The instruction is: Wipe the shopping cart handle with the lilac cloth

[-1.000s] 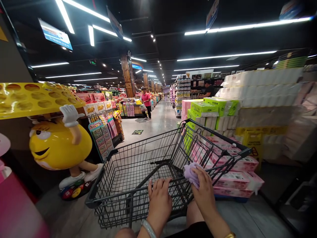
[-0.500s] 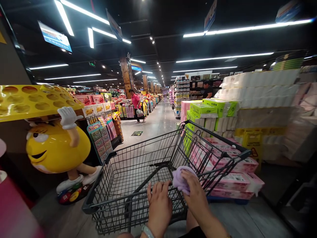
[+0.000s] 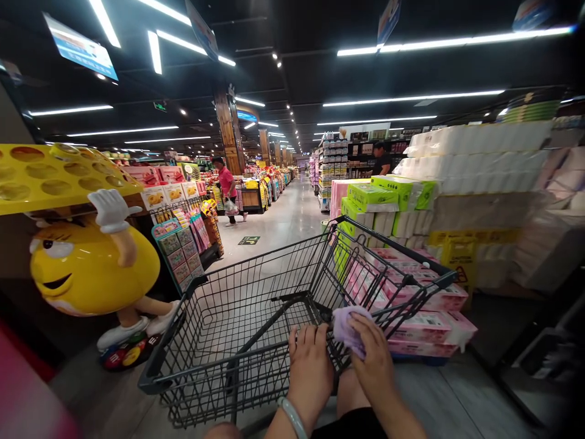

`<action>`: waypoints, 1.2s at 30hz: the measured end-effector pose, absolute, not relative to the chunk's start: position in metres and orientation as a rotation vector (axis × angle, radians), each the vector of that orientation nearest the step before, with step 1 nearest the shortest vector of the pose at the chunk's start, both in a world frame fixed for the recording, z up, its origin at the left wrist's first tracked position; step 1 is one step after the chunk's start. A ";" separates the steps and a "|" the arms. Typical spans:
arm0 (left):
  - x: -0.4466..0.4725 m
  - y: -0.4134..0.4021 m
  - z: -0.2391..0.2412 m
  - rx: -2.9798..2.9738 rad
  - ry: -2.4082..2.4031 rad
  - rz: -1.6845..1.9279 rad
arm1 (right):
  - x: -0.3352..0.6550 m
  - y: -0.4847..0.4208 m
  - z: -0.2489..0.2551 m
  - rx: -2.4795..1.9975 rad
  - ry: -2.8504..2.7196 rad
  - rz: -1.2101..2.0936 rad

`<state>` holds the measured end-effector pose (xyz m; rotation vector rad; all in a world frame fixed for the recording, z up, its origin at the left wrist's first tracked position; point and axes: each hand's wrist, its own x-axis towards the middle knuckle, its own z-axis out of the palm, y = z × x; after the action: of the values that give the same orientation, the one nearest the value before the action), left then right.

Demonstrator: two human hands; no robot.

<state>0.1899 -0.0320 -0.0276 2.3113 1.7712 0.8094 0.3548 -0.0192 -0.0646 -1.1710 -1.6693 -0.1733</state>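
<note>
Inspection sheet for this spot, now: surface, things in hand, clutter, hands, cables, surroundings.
Surface: glossy grey floor of a shop aisle.
Things in hand: black wire shopping cart; purple cloth pressed at its near bar.
Clutter: pink packs stacked low to the right of the cart; yellow figure at left.
Hands: left hand grips the cart's near bar; right hand holds the cloth.
Cables: nothing seen.
Surroundings: green packs and white roll packs piled at right; a person in a pink top and a person in a dark top far down the aisle.
</note>
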 end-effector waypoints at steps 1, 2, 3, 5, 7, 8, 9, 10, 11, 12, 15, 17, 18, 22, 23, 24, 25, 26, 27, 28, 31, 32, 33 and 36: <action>0.189 -0.031 -0.030 2.314 1.756 0.834 | 0.356 -0.018 -0.064 -1.200 -1.606 -0.195; 0.188 -0.030 -0.033 2.314 1.745 0.858 | 0.356 -0.018 -0.065 -1.222 -1.558 -0.216; 0.188 -0.029 -0.036 2.311 1.741 0.877 | 0.355 -0.018 -0.065 -1.230 -1.545 -0.228; 0.188 -0.027 -0.041 2.305 1.754 0.907 | 0.349 -0.019 -0.067 -1.209 -1.626 -0.208; 0.188 -0.025 -0.044 2.305 1.770 0.945 | 0.347 -0.020 -0.068 -1.152 -1.751 -0.166; 0.188 -0.025 -0.045 2.310 1.766 0.965 | 0.348 -0.020 -0.069 -1.132 -1.781 -0.151; 0.188 -0.026 -0.046 2.319 1.755 0.985 | 0.350 -0.019 -0.069 -1.130 -1.771 -0.146; 0.188 -0.026 -0.046 2.328 1.742 1.001 | 0.352 -0.019 -0.069 -1.148 -1.721 -0.156; 0.189 -0.027 -0.046 2.337 1.729 1.012 | 0.354 -0.018 -0.069 -1.178 -1.649 -0.174; 0.189 -0.027 -0.046 2.344 1.722 1.019 | 0.355 -0.018 -0.069 -1.212 -1.575 -0.196; 0.189 -0.027 -0.046 2.346 1.748 1.038 | 0.350 -0.022 -0.073 -1.215 -1.570 -0.230; 0.188 -0.026 -0.047 2.357 1.769 1.039 | 0.347 -0.024 -0.077 -1.155 -1.728 -0.202; 0.187 -0.026 -0.048 2.366 1.773 1.034 | 0.348 -0.024 -0.077 -1.133 -1.778 -0.188; 0.184 -0.026 -0.046 2.401 1.744 0.996 | 0.370 -0.017 -0.074 -1.233 -1.562 -0.237; 0.183 -0.026 -0.046 2.405 1.737 0.992 | 0.374 -0.014 -0.073 -1.268 -1.493 -0.254; 0.182 -0.026 -0.046 2.407 1.735 0.993 | 0.377 -0.013 -0.072 -1.294 -1.461 -0.262; 0.181 -0.025 -0.046 2.410 1.736 0.994 | 0.376 -0.013 -0.072 -1.304 -1.473 -0.259; 0.181 -0.025 -0.047 2.413 1.738 0.993 | 0.374 -0.014 -0.073 -1.293 -1.532 -0.247; 0.180 -0.024 -0.048 2.417 1.738 0.991 | 0.370 -0.015 -0.074 -1.263 -1.626 -0.229; 0.178 -0.023 -0.049 2.424 1.737 0.987 | 0.366 -0.016 -0.075 -1.221 -1.731 -0.210; 0.173 -0.021 -0.050 2.452 1.695 0.957 | 0.363 -0.015 -0.077 -1.157 -1.852 -0.184; 0.171 -0.020 -0.049 2.459 1.677 0.947 | 0.366 -0.014 -0.076 -1.178 -1.798 -0.193; 0.169 -0.020 -0.048 2.463 1.659 0.934 | 0.371 -0.011 -0.075 -1.215 -1.711 -0.207; 0.163 -0.017 -0.047 2.454 1.636 0.904 | 0.380 -0.007 -0.072 -1.321 -1.516 -0.233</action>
<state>0.1634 -0.0172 -0.0470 2.4544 1.6359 0.9040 0.3803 -0.0069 -0.0723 -1.3206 -1.5163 -0.2326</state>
